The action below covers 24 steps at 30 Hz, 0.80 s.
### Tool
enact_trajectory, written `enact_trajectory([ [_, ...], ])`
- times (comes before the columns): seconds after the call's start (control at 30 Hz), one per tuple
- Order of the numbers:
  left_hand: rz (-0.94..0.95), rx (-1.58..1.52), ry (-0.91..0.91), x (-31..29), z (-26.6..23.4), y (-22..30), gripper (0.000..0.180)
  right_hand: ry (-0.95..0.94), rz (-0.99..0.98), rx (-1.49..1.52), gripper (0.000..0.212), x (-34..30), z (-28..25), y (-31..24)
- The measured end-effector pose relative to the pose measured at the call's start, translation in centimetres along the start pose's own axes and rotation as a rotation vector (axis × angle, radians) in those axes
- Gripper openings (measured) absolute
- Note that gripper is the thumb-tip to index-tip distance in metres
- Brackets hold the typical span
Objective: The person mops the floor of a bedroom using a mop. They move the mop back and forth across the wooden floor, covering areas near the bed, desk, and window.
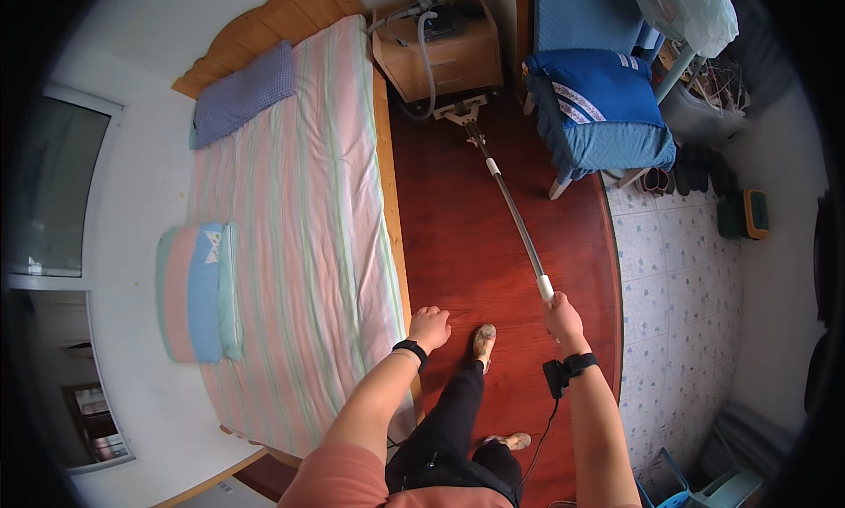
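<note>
Ahead, the nightstand (466,65) blocks the mop (517,217), perhaps touching.

Red floor (440,217) has mop head (460,111) down on it. Bed (255,34) carries striped sheet (295,200), checked pillow (244,94), pink-and-blue bedding (189,292). Nightstand (471,50) holds grey hose (426,46), dark device (443,21).

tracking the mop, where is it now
In the head view, the mop reaches from the right hand toward the nightstand, right of the bed.

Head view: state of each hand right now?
Left hand: loosely open, nothing visible in it.
Right hand: closed around the mop handle.
</note>
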<state>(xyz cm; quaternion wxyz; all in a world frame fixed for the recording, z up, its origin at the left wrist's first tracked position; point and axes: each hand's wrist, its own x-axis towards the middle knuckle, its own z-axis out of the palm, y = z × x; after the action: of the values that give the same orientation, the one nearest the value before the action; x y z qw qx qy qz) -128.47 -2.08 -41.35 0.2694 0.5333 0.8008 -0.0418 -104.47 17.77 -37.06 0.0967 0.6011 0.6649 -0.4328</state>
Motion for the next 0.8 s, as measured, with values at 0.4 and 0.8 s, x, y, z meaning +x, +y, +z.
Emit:
enact_trajectory([
  [0.4,0.466,0.052,-0.215,-10.0,8.6,21.4,0.022,0.033,0.281,-0.202,0.033,-35.0,-2.1,32.7],
  [0.8,1.292,0.380,-0.745,-37.2,30.8,52.9,0.038,-0.128,0.756,0.056,0.044,-82.6,4.6,55.0],
])
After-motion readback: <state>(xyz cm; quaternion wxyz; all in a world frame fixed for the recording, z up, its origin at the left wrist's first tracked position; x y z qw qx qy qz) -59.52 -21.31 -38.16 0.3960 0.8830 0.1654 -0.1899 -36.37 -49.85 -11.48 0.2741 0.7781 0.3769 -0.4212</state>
